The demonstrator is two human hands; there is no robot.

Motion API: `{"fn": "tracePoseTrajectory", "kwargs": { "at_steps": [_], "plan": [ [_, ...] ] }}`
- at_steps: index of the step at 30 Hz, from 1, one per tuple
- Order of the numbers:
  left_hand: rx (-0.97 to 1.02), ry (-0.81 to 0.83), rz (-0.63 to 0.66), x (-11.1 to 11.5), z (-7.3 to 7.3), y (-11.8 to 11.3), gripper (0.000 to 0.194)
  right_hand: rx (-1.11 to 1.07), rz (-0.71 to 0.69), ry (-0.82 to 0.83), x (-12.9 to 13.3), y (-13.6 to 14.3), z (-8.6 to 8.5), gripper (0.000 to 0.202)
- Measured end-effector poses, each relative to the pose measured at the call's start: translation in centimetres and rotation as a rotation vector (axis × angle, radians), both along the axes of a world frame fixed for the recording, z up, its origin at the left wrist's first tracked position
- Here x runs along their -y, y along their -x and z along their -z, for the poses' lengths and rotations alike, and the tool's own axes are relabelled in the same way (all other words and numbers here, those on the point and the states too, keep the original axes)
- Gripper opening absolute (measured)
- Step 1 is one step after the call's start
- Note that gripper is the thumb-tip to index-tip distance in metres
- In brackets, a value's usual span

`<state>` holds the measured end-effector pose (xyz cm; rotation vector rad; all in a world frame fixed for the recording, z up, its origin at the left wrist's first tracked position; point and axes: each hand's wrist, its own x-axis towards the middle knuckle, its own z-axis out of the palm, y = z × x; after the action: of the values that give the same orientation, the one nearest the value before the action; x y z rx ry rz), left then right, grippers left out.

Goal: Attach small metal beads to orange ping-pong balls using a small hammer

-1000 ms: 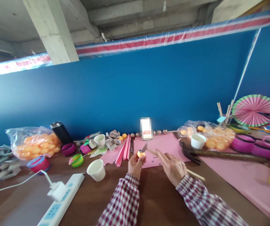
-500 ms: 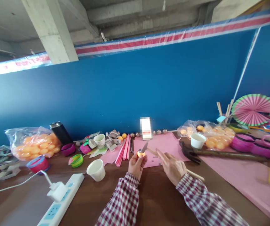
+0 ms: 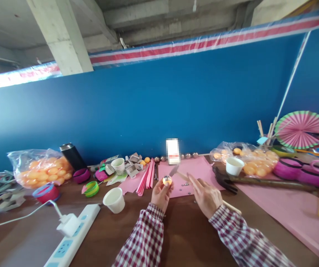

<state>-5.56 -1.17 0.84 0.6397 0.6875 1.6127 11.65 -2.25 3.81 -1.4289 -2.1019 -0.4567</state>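
My left hand [image 3: 160, 195] pinches a small orange ball [image 3: 167, 182] whose upper side shows shiny silver. In my right hand [image 3: 207, 196] is a palette knife [image 3: 173, 170] with a pale wooden stick handle running under the palm. Its metal blade points left, just above and right of the ball; a small gap seems to separate them. Beneath the blade lies a pink sheet [image 3: 200, 168] with several tiny metal bits [image 3: 185, 184] on it. A row of silver balls [image 3: 187, 155] stands along the sheet's far edge.
A hammer [image 3: 224, 180] lies right of the sheet, near a white cup [image 3: 234, 166] and a bag of orange balls [image 3: 256, 161]. Left are another white cup [image 3: 114, 200], a power strip [image 3: 73, 237], a second bag of orange balls [image 3: 45, 170] and a black flask [image 3: 72, 155].
The knife blade has moved slightly up and away from the ball, and my right hand has shifted a little right. My left hand keeps the ball in nearly the same place.
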Motion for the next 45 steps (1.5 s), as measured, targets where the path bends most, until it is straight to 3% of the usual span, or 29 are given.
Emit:
{"fn": "tracePoseTrajectory", "kwargs": {
  "at_steps": [20,26,30,40,45],
  "plan": [
    [0.008,-0.036,0.052,-0.1,0.4,0.1,0.041,-0.025,-0.004,0.079,-0.2,0.0,0.0,0.039],
    [0.013,0.011,-0.015,-0.2,0.3,-0.1,0.041,-0.018,-0.011,0.049,-0.1,-0.1,0.1,0.041],
    [-0.002,0.014,0.046,0.0,0.3,-0.4,0.039,0.02,-0.036,0.045,-0.2,0.0,0.2,0.041],
    [0.015,0.077,0.02,-0.2,0.6,-0.2,0.037,0.065,0.24,0.169,-4.0,-3.6,1.3,0.046],
    [0.002,0.091,0.033,0.1,0.3,-0.4,0.035,0.093,0.289,0.222,-4.7,-3.8,2.1,0.039]
  ]
}}
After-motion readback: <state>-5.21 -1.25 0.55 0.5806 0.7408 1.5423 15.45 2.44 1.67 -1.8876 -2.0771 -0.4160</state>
